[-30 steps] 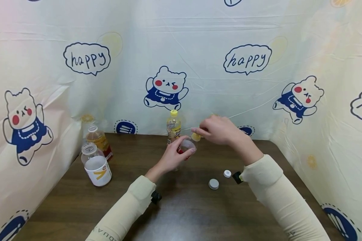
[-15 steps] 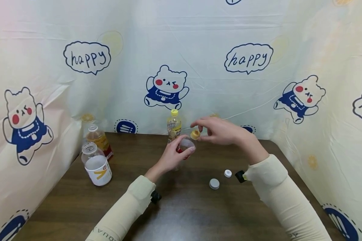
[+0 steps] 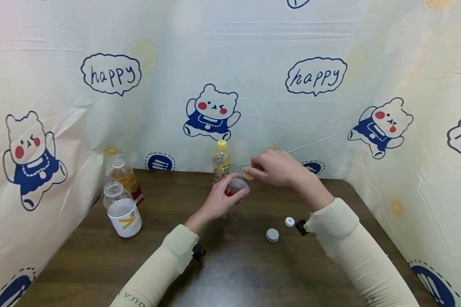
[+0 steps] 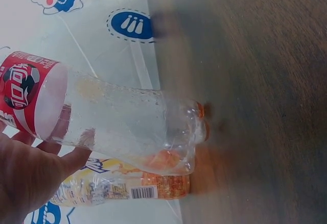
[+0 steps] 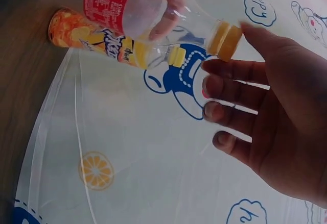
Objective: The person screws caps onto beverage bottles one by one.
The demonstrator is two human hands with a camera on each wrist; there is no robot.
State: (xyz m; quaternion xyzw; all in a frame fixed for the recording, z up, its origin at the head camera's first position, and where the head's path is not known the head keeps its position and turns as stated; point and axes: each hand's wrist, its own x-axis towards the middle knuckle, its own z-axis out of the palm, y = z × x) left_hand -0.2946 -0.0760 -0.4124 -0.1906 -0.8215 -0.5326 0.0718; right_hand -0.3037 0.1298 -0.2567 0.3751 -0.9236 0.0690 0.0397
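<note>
My left hand (image 3: 217, 198) grips a clear plastic bottle (image 4: 122, 114) by its red label (image 4: 28, 94). The bottle looks drained, with a few droplets on its wall. Its yellow cap (image 5: 225, 41) sits at the neck. My right hand (image 3: 278, 168) pinches that cap between thumb and index finger, while its other fingers stand apart from the bottle, as the right wrist view shows. Just behind stands a yellow-capped drink bottle (image 3: 221, 164), upright on the table. In the left wrist view my left fingers and thumb (image 4: 76, 157) wrap the lower edge of the label.
Toward the left of the brown table (image 3: 238, 264) stand an uncapped, white-labelled bottle (image 3: 125, 217) and an amber drink bottle (image 3: 127, 181). Two white caps lie right of centre, a larger cap (image 3: 272, 235) and a smaller cap (image 3: 290, 221). A printed curtain (image 3: 253, 55) surrounds the table.
Half a second ago the right fingers were spread around the yellow cap; now they have closed on it again and the wrist has turned. The left hand and bottle have stayed in place.
</note>
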